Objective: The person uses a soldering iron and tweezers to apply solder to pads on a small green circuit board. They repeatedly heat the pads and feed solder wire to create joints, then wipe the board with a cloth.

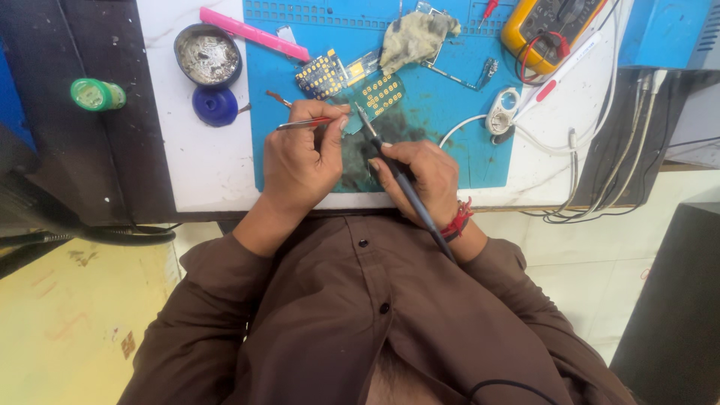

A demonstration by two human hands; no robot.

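Note:
My left hand point(300, 161) grips thin metal tweezers point(304, 124) whose tips reach a small green circuit board point(379, 95) with gold pads on the blue work mat point(450, 142). My right hand point(420, 176) holds a dark soldering iron point(397, 176) like a pen, its tip touching the near edge of that board. A second board with yellow pads point(322, 75) lies just beyond it. The iron's handle runs back over my right wrist, which wears a red thread band point(459, 219).
A round tin of flux or solder paste point(208, 55) and a blue lid point(215, 105) sit left of the mat, near a pink tool point(251, 34). A dirty rag point(416, 37), yellow multimeter point(547, 26), white cables point(600, 150) and green bottle point(97, 94) surround the area.

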